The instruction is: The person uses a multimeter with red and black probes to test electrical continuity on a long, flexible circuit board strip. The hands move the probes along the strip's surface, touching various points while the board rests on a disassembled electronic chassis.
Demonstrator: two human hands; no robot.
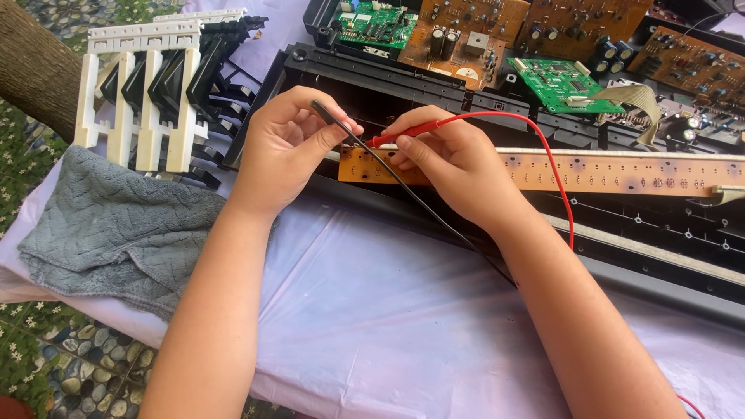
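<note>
The left hand point(283, 143) pinches a black test probe point(334, 118) between thumb and fingers, so its grip is shut tight on the probe. The right hand point(454, 159) pinches a red test probe point(400, 134) the same way, grip closed on it. Both probe tips point down at the left end of a long brown circuit strip point(605, 171), which lies across the open black keyboard case point(434, 85). The tips meet close together near that end, but the fingers hide if they really touch the strip.

A red wire point(555, 167) loops from the red probe over the strip and down past the right arm. A black wire point(434, 213) runs from the black probe toward the near edge of the worktop point(372, 310), which has a pale purple sheet on it.

It looks like the step in hand is checking spots on the strip with the two probes. The next move would need steady hands – each tip has to land on one small spot and not slide onto the one beside it.

Off to the left stand loose white and black keys point(147, 101) in a bunch, and a grey towel point(116, 225) lies just in front of them. At the back sit green and brown circuit boards point(481, 35) – well apart from the hands
</note>
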